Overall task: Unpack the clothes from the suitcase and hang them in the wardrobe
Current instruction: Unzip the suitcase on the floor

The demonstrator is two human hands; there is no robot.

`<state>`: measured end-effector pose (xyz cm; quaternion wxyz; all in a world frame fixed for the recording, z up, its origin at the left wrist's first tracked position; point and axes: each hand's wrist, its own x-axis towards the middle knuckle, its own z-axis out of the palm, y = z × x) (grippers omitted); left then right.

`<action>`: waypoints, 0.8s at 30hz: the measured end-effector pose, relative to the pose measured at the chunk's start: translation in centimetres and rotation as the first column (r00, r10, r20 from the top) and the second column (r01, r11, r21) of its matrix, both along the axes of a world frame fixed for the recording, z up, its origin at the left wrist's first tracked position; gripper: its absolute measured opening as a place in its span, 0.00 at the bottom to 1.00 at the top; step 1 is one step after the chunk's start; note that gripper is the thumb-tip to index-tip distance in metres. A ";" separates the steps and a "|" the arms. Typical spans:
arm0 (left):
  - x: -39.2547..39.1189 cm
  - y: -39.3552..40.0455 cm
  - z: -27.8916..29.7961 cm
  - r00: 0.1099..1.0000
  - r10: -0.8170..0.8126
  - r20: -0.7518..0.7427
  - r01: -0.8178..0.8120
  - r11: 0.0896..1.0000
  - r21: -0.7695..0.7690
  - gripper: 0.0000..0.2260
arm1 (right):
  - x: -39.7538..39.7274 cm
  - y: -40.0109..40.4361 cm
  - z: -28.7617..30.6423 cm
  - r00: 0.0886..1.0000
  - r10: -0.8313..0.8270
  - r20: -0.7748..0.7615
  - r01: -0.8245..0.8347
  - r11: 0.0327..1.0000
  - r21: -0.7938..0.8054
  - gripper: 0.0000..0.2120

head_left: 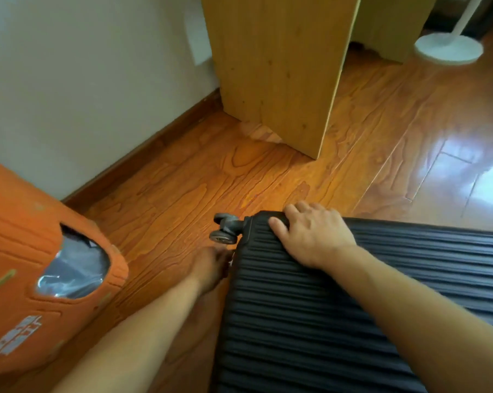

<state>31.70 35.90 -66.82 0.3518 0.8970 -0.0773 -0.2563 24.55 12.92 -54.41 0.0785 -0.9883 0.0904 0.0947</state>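
Observation:
A black ribbed hard-shell suitcase (338, 307) lies flat and closed on the wooden floor, filling the lower right. One of its wheels (224, 228) sticks out at the far left corner. My right hand (313, 234) rests on top of that corner, fingers curled over the far edge. My left hand (211, 265) reaches down to the suitcase's left side edge just below the wheel; its fingers are in shadow and blurred, so its hold is unclear. No clothes are visible.
An orange fabric-covered object (41, 265) with a clear plastic window stands at the left against the white wall (83, 95). A light wooden furniture panel (279, 72) rises ahead. A white round fan base (449, 49) sits at the far right.

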 end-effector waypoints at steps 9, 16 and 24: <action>0.4 -3.3 5.2 0.723 0.572 -0.387 -0.562 0.813 0.153 0.06 | 0.1 -1.3 0.5 1.000 -0.017 -0.023 0.021 0.988 0.151 0.32; 7.5 -1.0 3.9 0.473 0.264 -0.840 -0.485 0.874 0.002 0.11 | 0.9 -1.1 1.1 0.994 -0.036 -0.104 0.053 0.985 0.165 0.32; 15.4 -3.9 -0.2 0.216 -0.015 -0.976 0.025 1.000 -0.010 0.02 | 2.0 -0.8 1.2 0.982 -0.086 -0.166 0.114 0.979 0.169 0.28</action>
